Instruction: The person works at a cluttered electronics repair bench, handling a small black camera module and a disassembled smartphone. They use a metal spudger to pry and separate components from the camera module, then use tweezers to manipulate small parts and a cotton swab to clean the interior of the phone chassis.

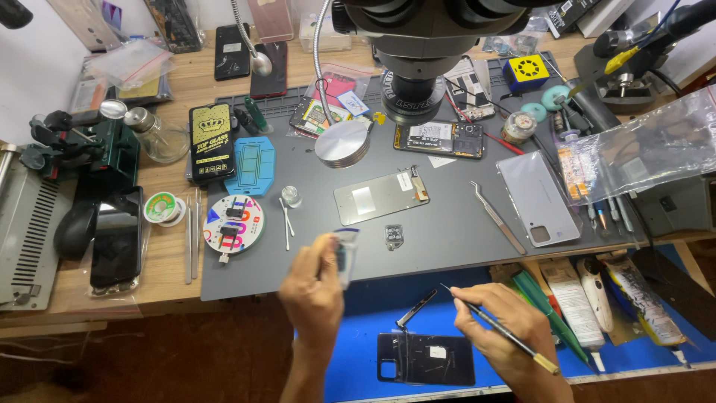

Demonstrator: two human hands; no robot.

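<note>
Your left hand (313,287) pinches a small clear-edged part (345,254), blurred, over the grey mat's (447,239) front edge. Your right hand (507,336) grips a thin black tool (496,328) pen-fashion, fingers closed, tip pointing left. Below, a dark back cover (426,360) lies on the blue surface (358,306); tweezers (497,217) rest on the mat.

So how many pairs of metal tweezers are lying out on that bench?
3 that I can make out: two tweezers side by side at the grey mat's left edge, and one angled pair beside the silver back cover. Clutter may hide others.
</note>
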